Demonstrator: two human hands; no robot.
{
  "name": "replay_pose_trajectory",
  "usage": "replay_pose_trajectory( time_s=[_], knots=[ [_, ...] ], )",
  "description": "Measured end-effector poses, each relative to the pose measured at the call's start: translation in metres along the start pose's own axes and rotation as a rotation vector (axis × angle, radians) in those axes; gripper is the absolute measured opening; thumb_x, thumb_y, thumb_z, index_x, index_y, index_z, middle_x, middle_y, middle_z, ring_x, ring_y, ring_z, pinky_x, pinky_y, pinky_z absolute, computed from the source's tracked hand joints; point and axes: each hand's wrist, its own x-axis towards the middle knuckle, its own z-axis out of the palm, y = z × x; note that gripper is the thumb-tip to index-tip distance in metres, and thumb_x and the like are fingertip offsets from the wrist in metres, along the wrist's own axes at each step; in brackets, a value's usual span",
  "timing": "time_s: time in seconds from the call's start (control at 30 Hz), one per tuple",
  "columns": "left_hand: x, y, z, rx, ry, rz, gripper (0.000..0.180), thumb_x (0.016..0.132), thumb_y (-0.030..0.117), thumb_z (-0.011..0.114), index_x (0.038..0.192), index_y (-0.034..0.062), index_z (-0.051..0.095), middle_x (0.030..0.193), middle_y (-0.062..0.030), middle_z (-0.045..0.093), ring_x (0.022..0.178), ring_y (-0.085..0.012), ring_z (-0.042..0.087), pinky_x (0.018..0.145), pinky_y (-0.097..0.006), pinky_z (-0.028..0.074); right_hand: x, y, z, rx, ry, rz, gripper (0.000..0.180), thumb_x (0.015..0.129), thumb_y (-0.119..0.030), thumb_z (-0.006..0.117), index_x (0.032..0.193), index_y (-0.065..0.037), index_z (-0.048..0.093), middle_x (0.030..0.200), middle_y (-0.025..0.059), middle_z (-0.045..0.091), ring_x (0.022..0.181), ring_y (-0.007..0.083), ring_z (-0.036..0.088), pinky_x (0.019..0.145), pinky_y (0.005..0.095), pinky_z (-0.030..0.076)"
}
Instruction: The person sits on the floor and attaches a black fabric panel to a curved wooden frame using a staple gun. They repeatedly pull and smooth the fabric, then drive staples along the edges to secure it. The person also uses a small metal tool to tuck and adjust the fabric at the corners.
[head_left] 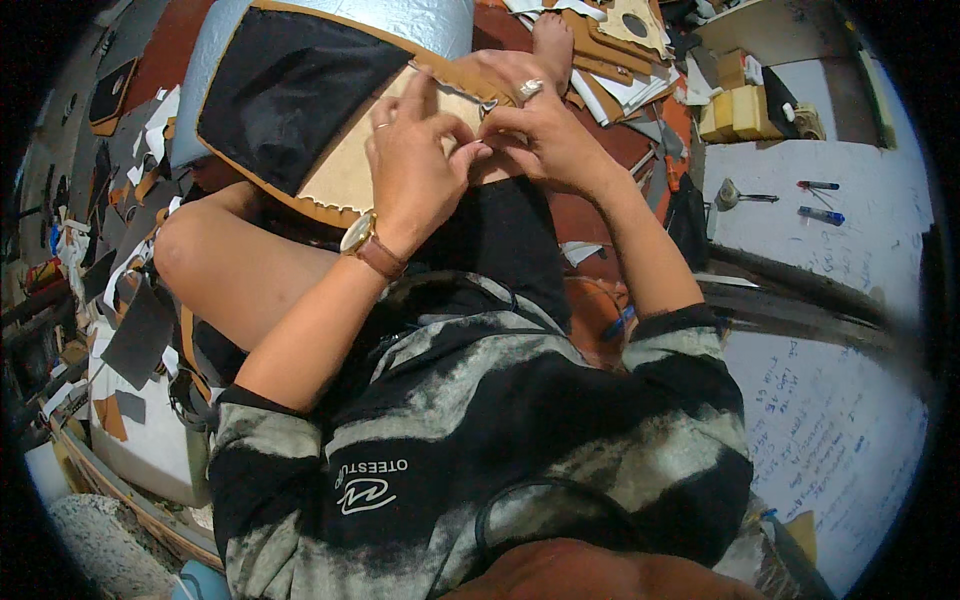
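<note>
A large panel of brown leather with black lining [300, 95] on one part and a bare beige face [340, 178] on the other lies across my lap. Its brown leather edge is turned over in small pleats along the rim. My left hand [420, 170], with a watch [358, 232] at the wrist, rests over the beige face, thumb and index finger pinched together at the rim. Close beside it, my right hand [545, 125], wearing a ring, pinches the same pleated leather edge. The fingertips nearly meet, and anything small between them is hidden.
A shiny silver-blue cushion-like block [425, 25] supports the panel's far side. Leather pieces and papers [610, 75] lie at the far right. Yellow foam blocks [740, 112], a brush-like tool [735, 195] and pens [820, 214] sit on a white surface. Scraps [140, 330] litter the left.
</note>
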Motion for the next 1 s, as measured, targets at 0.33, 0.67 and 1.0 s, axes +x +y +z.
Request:
replay_pose_trajectory(
  time_s=[0.33, 0.67, 1.0],
  knots=[
    [0.012, -0.051, 0.018, -0.006, -0.215, -0.105, 0.132, 0.082, 0.067, 0.084, 0.174, 0.0172, 0.003, 0.169, -0.0442, -0.016, 0.149, -0.0678, -0.03, 0.109, -0.088, -0.004, 0.003, -0.011, 0.018, 0.219, 0.038, 0.258, 0.031, 0.096, -0.01, 0.07, 0.126, -0.011, 0.071, 0.153, 0.0181, 0.055, 0.138, 0.0358, 0.055, 0.118, 0.0447, 0.042],
    [0.019, -0.033, 0.016, -0.033, -0.256, -0.134, 0.132, 0.08, 0.065, 0.084, 0.174, 0.0219, 0.002, 0.171, -0.0405, -0.018, 0.15, -0.0695, -0.026, 0.107, -0.091, -0.003, -0.379, 0.057, 0.191, 0.138, -0.36, 1.348, 0.03, 0.098, -0.028, 0.073, 0.11, 0.0, 0.074, 0.11, 0.0168, 0.078, 0.103, 0.0314, 0.074, 0.091, 0.0447, 0.055],
    [0.016, -0.041, 0.015, 0.0, -0.237, -0.16, 0.133, 0.078, 0.067, 0.084, 0.174, 0.025, 0.002, 0.171, -0.0403, -0.017, 0.15, -0.07, -0.025, 0.106, -0.091, -0.003, -0.348, -0.03, 0.198, 0.184, -0.249, 1.523, 0.037, 0.096, -0.03, 0.078, 0.115, 0.001, 0.074, 0.11, 0.0136, 0.079, 0.101, 0.027, 0.074, 0.093, 0.0421, 0.055]
  ],
)
